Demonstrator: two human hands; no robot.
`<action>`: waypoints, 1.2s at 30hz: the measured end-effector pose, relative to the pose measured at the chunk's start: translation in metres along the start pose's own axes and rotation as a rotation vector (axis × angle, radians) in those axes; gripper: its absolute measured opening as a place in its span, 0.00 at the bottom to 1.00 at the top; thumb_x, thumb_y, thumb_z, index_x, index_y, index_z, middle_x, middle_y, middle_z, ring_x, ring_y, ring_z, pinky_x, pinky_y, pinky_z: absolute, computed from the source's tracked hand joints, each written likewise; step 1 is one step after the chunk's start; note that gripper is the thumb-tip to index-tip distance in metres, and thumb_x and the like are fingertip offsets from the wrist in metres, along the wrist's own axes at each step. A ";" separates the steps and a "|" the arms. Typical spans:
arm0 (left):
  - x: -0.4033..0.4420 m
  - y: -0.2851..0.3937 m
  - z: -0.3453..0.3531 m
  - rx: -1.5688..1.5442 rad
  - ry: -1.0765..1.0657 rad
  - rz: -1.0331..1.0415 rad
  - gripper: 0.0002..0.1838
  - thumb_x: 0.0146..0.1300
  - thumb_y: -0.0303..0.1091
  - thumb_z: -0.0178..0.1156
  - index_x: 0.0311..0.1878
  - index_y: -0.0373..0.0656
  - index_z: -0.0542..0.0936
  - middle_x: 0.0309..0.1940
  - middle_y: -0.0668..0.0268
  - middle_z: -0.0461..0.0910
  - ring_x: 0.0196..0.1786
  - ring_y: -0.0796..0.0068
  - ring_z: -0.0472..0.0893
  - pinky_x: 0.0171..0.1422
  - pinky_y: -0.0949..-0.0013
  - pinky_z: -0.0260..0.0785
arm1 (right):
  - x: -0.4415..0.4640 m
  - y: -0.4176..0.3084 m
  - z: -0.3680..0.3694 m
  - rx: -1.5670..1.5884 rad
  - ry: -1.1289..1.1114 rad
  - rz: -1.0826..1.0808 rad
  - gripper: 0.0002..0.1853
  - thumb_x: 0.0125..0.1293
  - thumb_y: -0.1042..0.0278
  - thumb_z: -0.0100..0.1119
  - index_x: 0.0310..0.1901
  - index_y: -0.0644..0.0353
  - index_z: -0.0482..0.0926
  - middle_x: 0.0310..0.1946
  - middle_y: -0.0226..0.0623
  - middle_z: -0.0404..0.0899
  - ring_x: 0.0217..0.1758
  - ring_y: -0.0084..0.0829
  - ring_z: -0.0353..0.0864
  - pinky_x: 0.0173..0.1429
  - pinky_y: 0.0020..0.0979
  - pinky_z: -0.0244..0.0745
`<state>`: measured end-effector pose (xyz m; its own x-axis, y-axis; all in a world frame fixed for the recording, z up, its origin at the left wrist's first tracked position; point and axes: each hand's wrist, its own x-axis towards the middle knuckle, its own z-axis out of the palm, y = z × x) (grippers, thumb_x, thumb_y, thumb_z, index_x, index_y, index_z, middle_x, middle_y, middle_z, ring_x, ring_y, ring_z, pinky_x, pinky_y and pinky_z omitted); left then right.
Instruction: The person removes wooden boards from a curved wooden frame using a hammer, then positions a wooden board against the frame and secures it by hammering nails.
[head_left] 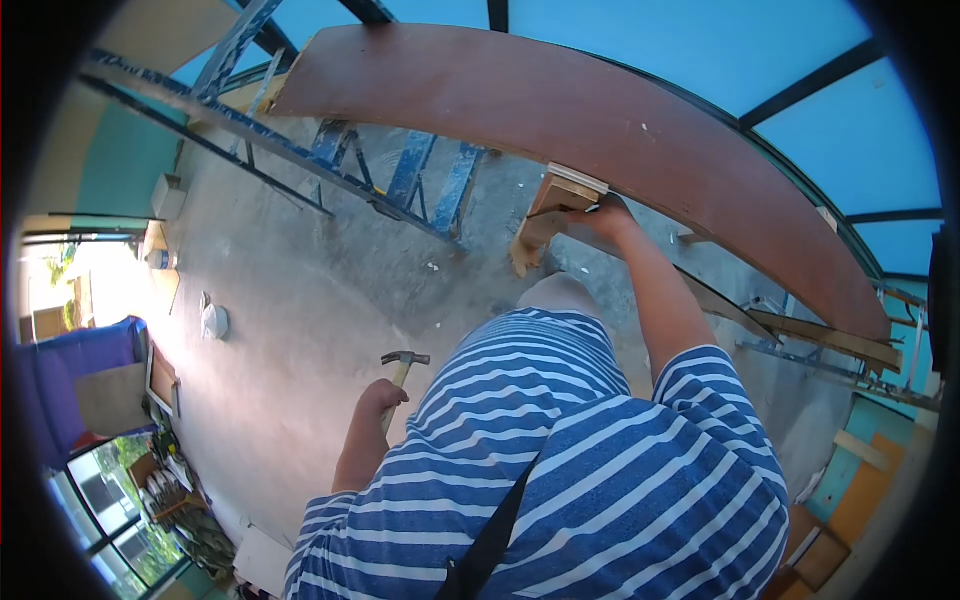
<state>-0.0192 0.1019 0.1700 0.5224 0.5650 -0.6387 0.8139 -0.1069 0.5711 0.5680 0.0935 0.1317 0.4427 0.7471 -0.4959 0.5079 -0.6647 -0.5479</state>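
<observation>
My left hand (pixel 379 396) is closed round the handle of a claw hammer (pixel 405 358), held low beside my body with its head up. My right hand (pixel 609 216) reaches forward, its fingers closed on a piece of light wood (pixel 572 190) with a ragged lower end. Its top meets the lower edge of a long, curved brown board (pixel 600 110). A small dark object with a pale tip shows at my right fingers; I cannot make out what it is.
A paint-splashed blue metal frame (pixel 300 160) crosses the upper left, with blue steps (pixel 408 170) beyond it. Planks (pixel 830 340) lie to the right. Far below on the concrete floor (pixel 300 290) is a white bag (pixel 214 320). Blue window panes (pixel 680 45) stand behind the board.
</observation>
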 end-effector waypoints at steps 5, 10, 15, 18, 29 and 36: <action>-0.015 -0.001 0.009 -0.012 0.040 -0.030 0.14 0.50 0.34 0.72 0.39 0.39 0.83 0.36 0.58 0.82 0.43 0.61 0.81 0.52 0.62 0.70 | 0.002 0.002 0.002 -0.028 0.005 0.045 0.46 0.46 0.39 0.79 0.64 0.58 0.77 0.63 0.43 0.79 0.67 0.41 0.77 0.69 0.36 0.71; -0.024 -0.015 0.018 -0.037 -0.018 -0.185 0.10 0.54 0.29 0.70 0.38 0.39 0.81 0.35 0.57 0.80 0.44 0.62 0.79 0.53 0.64 0.69 | 0.004 0.002 0.004 -0.047 -0.008 0.076 0.47 0.47 0.37 0.78 0.65 0.60 0.76 0.63 0.44 0.79 0.67 0.42 0.77 0.70 0.37 0.70; -0.030 -0.002 0.011 -0.020 -0.048 -0.382 0.08 0.56 0.31 0.69 0.36 0.39 0.81 0.35 0.56 0.81 0.44 0.62 0.80 0.51 0.63 0.70 | 0.008 0.008 0.009 -0.044 -0.007 0.050 0.46 0.48 0.37 0.78 0.64 0.58 0.77 0.62 0.43 0.80 0.66 0.41 0.78 0.69 0.37 0.71; -0.028 -0.002 0.011 -0.011 -0.068 -0.404 0.08 0.57 0.32 0.68 0.36 0.38 0.81 0.34 0.56 0.82 0.44 0.62 0.80 0.51 0.63 0.70 | 0.008 0.013 0.013 -0.037 0.002 0.069 0.44 0.49 0.37 0.78 0.63 0.57 0.78 0.62 0.43 0.80 0.65 0.41 0.78 0.69 0.37 0.71; -0.004 -0.028 0.010 -0.067 0.089 -0.042 0.19 0.47 0.46 0.73 0.35 0.38 0.89 0.35 0.54 0.88 0.39 0.58 0.87 0.47 0.58 0.76 | 0.006 0.011 0.013 -0.063 0.080 0.025 0.41 0.52 0.38 0.76 0.61 0.57 0.79 0.60 0.45 0.81 0.64 0.43 0.79 0.67 0.38 0.73; 0.000 -0.023 0.005 -0.014 0.026 -0.125 0.19 0.47 0.46 0.73 0.34 0.39 0.89 0.35 0.55 0.88 0.38 0.59 0.87 0.47 0.58 0.77 | 0.009 0.019 0.017 -0.095 0.065 -0.054 0.40 0.53 0.36 0.73 0.61 0.58 0.80 0.59 0.46 0.81 0.63 0.45 0.79 0.66 0.39 0.73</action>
<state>-0.0363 0.1006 0.1547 0.4101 0.5946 -0.6916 0.8686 -0.0233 0.4950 0.5693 0.0873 0.1051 0.4585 0.7827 -0.4209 0.5989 -0.6221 -0.5044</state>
